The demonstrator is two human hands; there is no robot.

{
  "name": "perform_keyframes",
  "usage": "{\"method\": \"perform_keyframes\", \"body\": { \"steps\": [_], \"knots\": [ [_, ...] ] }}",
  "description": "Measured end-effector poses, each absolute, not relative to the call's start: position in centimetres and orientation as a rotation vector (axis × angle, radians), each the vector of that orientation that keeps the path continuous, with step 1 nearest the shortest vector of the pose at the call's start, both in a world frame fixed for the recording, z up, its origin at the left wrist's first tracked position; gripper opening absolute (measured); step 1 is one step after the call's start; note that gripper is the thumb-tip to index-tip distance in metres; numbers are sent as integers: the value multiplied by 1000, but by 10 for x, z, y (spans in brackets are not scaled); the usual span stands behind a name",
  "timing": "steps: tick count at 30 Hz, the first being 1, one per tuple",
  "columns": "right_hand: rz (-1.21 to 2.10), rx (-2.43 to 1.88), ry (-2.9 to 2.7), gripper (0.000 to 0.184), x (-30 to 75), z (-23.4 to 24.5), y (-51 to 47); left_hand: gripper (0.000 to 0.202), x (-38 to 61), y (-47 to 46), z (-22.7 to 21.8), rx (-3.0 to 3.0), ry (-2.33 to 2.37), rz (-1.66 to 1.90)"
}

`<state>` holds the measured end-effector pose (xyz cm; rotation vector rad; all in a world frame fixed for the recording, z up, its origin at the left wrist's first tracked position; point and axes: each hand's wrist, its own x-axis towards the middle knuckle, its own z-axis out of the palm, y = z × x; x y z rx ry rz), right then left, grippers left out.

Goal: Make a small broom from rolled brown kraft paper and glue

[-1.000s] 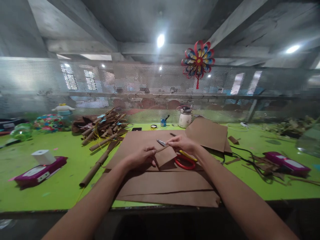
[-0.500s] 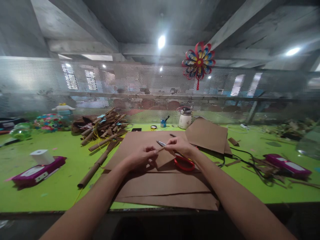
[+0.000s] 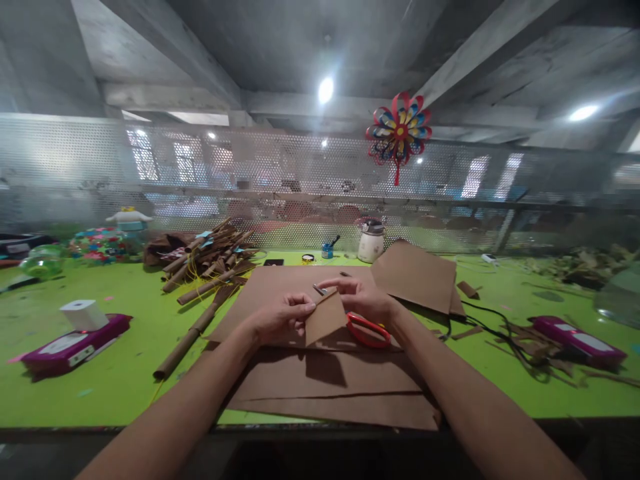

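Observation:
Both hands hold one small piece of brown paper (image 3: 325,318) lifted a little above the large brown sheets (image 3: 330,383) on the green table (image 3: 115,380). My left hand (image 3: 280,319) pinches its left edge. My right hand (image 3: 363,297) pinches its upper edge from behind. Red-handled scissors (image 3: 367,329) lie on the sheets just under my right hand, their metal blades (image 3: 319,290) poking out to the left of its fingers.
Rolled brown paper tubes (image 3: 207,263) are piled at the back left, one long tube (image 3: 187,339) lying nearer. Purple boxes (image 3: 70,343) (image 3: 577,333) sit left and right. More brown sheets (image 3: 415,270), a white jar (image 3: 371,240), a black cable (image 3: 493,320) and scraps lie at the right.
The small brown piece has been lifted and tilted upright between both hands. My right hand has drawn slightly back toward my left hand.

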<state>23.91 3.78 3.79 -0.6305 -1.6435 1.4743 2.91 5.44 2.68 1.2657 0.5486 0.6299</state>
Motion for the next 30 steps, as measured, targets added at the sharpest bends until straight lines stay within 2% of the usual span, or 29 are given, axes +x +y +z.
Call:
{"method": "perform_keyframes", "body": {
  "steps": [7,11,15,20,25,30],
  "knots": [
    [1327,-585,-1811,16,231,41,28,24,31,54,18,1323,420,420],
    [1334,-642,-1768,17,234,39,32,29,35,59,16,1329,468,542],
    [1353,-784,-1873,19,238,38,35,21,35,61,21,1339,546,758],
    [1271,-964,-1895,20,238,32,38,37,36,57,23,1402,634,737],
    [1188,-1056,-1807,22,234,22,43,28,39,60,20,1656,774,846],
    [1135,-967,-1604,23,230,20,49,26,36,61,25,1575,848,999]
  ]
}}
